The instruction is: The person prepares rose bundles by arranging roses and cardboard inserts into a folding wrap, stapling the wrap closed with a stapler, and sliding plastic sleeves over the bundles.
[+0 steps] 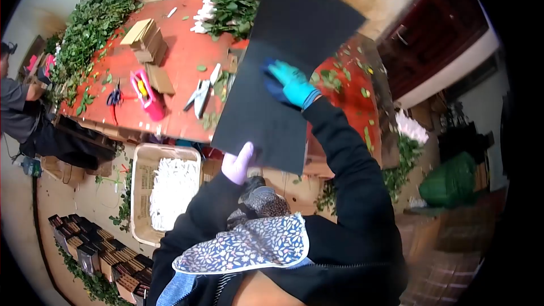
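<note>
Black sheet (258, 110) is at the upper middle, its long way leaning up and right from the left hand (237, 165) pinching its bottom edge, the right hand (293, 86) spread on its middle.

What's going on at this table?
A person is holding a large black sheet partly over the red table. The left hand, in a pale purple glove, holds the near edge; the right hand, in a teal glove, rests on its surface. Leafy stems are heaped on the table's left side, and a co-worker is beyond that end.
</note>
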A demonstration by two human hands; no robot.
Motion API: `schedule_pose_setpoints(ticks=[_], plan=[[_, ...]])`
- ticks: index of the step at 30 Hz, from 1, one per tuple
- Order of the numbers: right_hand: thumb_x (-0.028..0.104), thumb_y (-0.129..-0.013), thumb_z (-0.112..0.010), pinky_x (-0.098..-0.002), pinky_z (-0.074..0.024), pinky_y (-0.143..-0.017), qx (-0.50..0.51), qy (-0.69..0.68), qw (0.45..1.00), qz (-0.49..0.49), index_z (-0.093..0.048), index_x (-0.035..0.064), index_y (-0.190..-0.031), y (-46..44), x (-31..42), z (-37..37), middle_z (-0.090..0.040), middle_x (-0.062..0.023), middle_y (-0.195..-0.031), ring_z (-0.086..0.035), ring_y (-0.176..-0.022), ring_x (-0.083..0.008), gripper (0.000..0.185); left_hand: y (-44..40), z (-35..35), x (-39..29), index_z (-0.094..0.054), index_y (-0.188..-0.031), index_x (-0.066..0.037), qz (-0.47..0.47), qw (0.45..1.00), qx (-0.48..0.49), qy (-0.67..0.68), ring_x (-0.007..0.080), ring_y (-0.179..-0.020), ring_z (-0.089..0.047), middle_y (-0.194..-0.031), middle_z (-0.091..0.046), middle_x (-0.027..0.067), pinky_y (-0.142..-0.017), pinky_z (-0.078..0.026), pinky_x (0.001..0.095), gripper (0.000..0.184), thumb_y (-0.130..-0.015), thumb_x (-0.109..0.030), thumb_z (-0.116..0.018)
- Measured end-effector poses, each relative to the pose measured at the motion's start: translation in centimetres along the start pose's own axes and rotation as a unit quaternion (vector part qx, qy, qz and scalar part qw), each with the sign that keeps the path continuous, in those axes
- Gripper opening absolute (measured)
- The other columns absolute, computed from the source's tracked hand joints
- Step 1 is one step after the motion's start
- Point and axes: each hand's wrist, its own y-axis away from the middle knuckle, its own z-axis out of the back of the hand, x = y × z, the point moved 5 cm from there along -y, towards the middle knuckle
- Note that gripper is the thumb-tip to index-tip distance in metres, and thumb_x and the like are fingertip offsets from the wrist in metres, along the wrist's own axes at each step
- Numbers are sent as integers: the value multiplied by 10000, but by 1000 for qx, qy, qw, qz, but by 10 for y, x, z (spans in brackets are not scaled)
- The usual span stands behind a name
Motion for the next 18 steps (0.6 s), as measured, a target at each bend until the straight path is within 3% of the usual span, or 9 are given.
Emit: schedule_pose_setpoints(ticks=[2,4,8,12,14,15,16,17,18], plan=[[366,-886,-574,-453,-425,-1005,128,-7,991,33,-598,101,-1232,-11,-39,-53,-577,-186,-1276,-539,-1182,-373,436,-28,-13,-4,-508,-1235,-45,92,988,-65,105,175,-965,-566,-1065,-571,64,-790,-504,341,354,-987,-297,-521],[362,-893,-561,-444,-429,-1002,235,-120,964,32,-610,97,-1212,-13,-39,-73,-595,-204,-1237,-552,-1160,-380,418,-30,-22,1,-453,-1312,-42,123,974,-49,182,275,-1150,-535,-1242,-535,122,-949,-463,455,436,-990,-330,-508],[378,-897,-551,-438,-420,-1010,360,-223,905,37,-605,81,-1216,-14,-54,-115,-583,-224,-1249,-548,-1170,-376,439,-73,-43,-24,-411,-1367,-35,110,962,-39,248,291,-1215,-504,-1328,-497,139,-986,-443,461,471,-1001,-322,-483],[446,-890,-553,-445,-400,-1027,398,-218,890,53,-581,73,-1253,-1,-37,-125,-514,-260,-1329,-520,-1195,-401,521,-67,-24,-25,-398,-1384,-53,154,945,-27,287,291,-1222,-508,-1339,-499,129,-986,-451,460,468,-995,-292,-501],[474,-888,-550,-436,-396,-1031,379,-131,912,90,-580,51,-1249,1,-35,-127,-524,-261,-1316,-522,-1191,-403,557,-65,-10,-36,-421,-1375,-56,231,951,52,200,286,-1179,-541,-1299,-537,121,-970,-463,452,452,-974,-219,-551],[487,-878,-559,-436,-392,-1034,376,-143,911,92,-579,34,-1243,-3,-30,-115,-531,-263,-1306,-525,-1185,-405,583,-63,7,-48,-524,-1260,-18,221,962,118,109,181,-1092,-562,-1175,-600,59,-960,-440,334,336,-941,-103,-586],[488,-869,-568,-453,-390,-1031,363,-169,910,110,-584,33,-1234,2,-31,-121,-524,-257,-1316,-510,-1202,-401,583,-64,23,-62,-562,-1218,-6,218,964,148,38,141,-1068,-565,-1131,-626,48,-955,-433,312,314,-911,-49,-611],[484,-867,-572,-463,-388,-1028,370,-176,907,101,-582,35,-1235,1,-27,-114,-513,-254,-1328,-499,-1210,-406,581,-67,49,-65,-560,-1229,-7,188,951,234,-77,133,-1044,-579,-1150,-628,48,-912,-460,315,359,-874,7,-616],[481,-864,-575,-473,-386,-1026,371,-175,907,95,-579,36,-1237,1,-20,-104,-501,-251,-1340,-487,-1218,-410,580,-63,76,-69,-593,-1191,-10,253,917,231,-206,134,-937,-624,-1064,-668,56,-826,-500,310,357,-836,17,-614]])
